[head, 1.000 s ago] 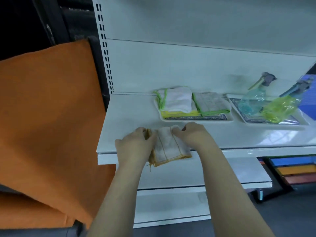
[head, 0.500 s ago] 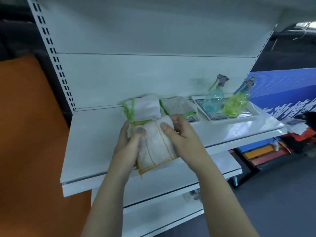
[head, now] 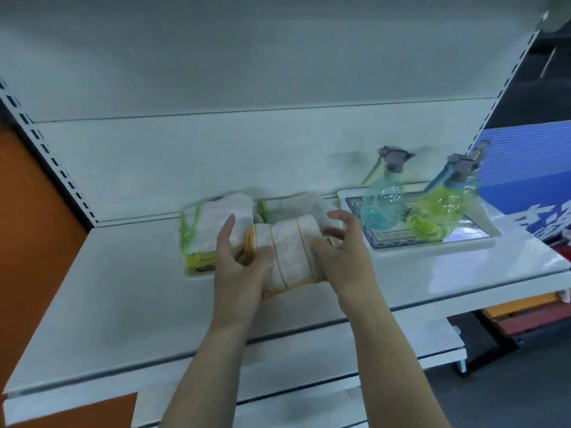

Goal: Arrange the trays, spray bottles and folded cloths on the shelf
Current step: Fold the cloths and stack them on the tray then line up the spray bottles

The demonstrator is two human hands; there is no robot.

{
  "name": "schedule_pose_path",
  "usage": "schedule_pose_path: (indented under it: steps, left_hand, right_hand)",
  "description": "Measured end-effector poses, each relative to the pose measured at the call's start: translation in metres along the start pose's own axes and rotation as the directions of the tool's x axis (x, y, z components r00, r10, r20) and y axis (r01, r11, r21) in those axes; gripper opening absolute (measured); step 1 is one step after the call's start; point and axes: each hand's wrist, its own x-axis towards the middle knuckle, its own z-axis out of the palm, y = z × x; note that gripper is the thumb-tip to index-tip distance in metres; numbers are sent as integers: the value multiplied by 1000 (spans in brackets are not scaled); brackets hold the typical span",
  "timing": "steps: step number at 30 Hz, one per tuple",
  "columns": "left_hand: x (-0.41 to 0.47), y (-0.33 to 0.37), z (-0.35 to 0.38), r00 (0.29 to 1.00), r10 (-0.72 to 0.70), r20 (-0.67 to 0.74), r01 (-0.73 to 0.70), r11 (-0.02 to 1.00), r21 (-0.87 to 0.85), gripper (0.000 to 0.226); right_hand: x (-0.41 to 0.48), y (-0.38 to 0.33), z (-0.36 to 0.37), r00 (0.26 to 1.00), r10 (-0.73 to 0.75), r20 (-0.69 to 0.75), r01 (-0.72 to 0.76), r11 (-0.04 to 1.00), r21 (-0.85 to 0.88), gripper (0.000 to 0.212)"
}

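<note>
A folded white cloth with orange edging [head: 287, 254] is held between my left hand [head: 239, 264] and my right hand [head: 343, 257], just above the front of the left tray [head: 193, 271]. That tray carries a white cloth with green trim [head: 213, 225] stacked on a yellow cloth [head: 200, 263], and a grey cloth [head: 296, 203] behind my hands. On the right tray [head: 432, 242] stand a blue spray bottle [head: 383, 202] and a yellow-green spray bottle [head: 438, 208]. Both trays rest on the white shelf [head: 123, 298].
The shelf's back panel [head: 216, 162] rises right behind the trays, with slotted uprights at both sides. An orange panel [head: 27, 242] stands at the left. A lower shelf [head: 309, 366] juts out below. A blue printed board [head: 531, 171] is at the right.
Both hands carried the orange-edged cloth from the shelf's front edge back toward the left tray. The view shifted right and closer to the shelf.
</note>
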Motion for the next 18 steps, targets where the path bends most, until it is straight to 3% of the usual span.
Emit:
schedule_pose_path:
  steps: [4, 9, 13, 15, 18]
  left_hand:
    - [24, 2, 36, 994, 57, -98, -56, 998, 13, 64]
    - [58, 16, 62, 968, 171, -181, -120, 957, 265, 60]
    - [65, 12, 85, 914, 384, -128, -236, 762, 603, 59]
    - [53, 2, 96, 871, 479, -106, -331, 733, 594, 57]
    - [40, -12, 107, 871, 488, -55, -403, 773, 490, 48]
  right_hand:
    - [39, 7, -11, 989, -129, 76, 139, 980, -146, 29]
    - [82, -11, -12, 957, -240, 161, 275, 927, -254, 36]
    - [99, -5, -8, 914, -286, 287, 396, 781, -483, 28]
    - [94, 2, -10, 874, -373, 313, 486, 712, -508, 15]
    - [82, 12, -22, 863, -408, 299, 504, 739, -447, 16]
